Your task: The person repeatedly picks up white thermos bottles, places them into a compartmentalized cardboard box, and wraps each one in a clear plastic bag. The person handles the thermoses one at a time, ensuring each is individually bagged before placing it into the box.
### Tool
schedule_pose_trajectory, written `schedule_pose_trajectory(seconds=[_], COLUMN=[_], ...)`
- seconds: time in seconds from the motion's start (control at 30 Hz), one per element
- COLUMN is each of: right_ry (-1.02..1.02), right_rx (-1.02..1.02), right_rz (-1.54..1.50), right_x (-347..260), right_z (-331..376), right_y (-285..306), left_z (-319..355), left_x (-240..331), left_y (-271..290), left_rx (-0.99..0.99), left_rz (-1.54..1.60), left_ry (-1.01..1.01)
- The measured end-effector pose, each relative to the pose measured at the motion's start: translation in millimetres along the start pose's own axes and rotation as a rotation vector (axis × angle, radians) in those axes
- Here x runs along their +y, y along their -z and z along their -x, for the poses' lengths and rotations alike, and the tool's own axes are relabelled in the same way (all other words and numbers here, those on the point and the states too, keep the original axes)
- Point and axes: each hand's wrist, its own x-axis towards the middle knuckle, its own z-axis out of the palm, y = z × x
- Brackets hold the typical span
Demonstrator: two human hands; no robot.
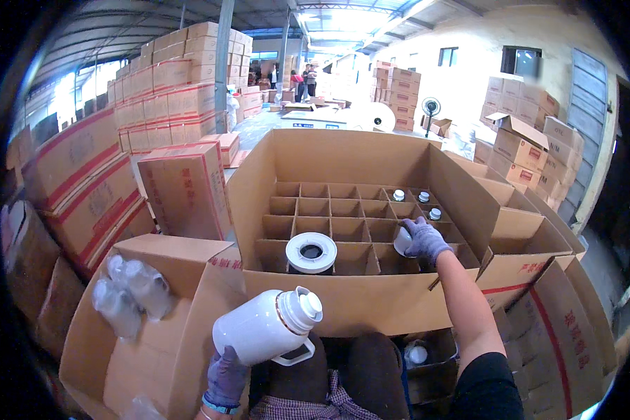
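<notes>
A white vacuum jug (259, 327) with a handle and a stopper in its top leans over my lap, tilted to the right. My left hand (227, 376), in a purple glove, is closed round its lower end. Over the large divided carton (350, 301), my right hand (424, 239), gloved as well, grips a white rounded object (402, 242) at a cell on the right; its kind is partly hidden. White-capped bottles (398, 195) stand in several cells at the back right. A white ring-shaped piece (311, 253) with a dark centre lies across the dividers at the front left.
An open carton (154, 280) at my left holds clear-wrapped items (127, 294). More open cartons (521, 238) crowd the right side. Another white item (416, 354) sits in a box below the divided carton. Stacked cartons (164, 112) and a fan (431, 107) stand beyond; people (304, 80) are far off.
</notes>
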Motion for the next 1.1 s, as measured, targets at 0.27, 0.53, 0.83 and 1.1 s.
schedule_pose_trajectory(seconds=[0.27, 0.53, 0.83, 1.1], right_ry=[1.011, 0.598, 0.127, 0.287], right_rx=[0.24, 0.089, -0.792, -0.109], right_rz=[-0.708, -1.037, -1.546, -1.052], right_x=[-150, -140, -131, -106], right_z=[132, 200, 234, 238], right_y=[36, -34, -75, -112], left_z=[14, 49, 54, 9], left_x=[18, 40, 79, 76], left_y=[-14, -33, -81, -108], left_rx=[-0.036, -0.139, -0.585, -0.743], left_rz=[-0.006, -0.772, -1.17, -1.307], left_ry=[-0.006, -0.242, -0.772, -0.728])
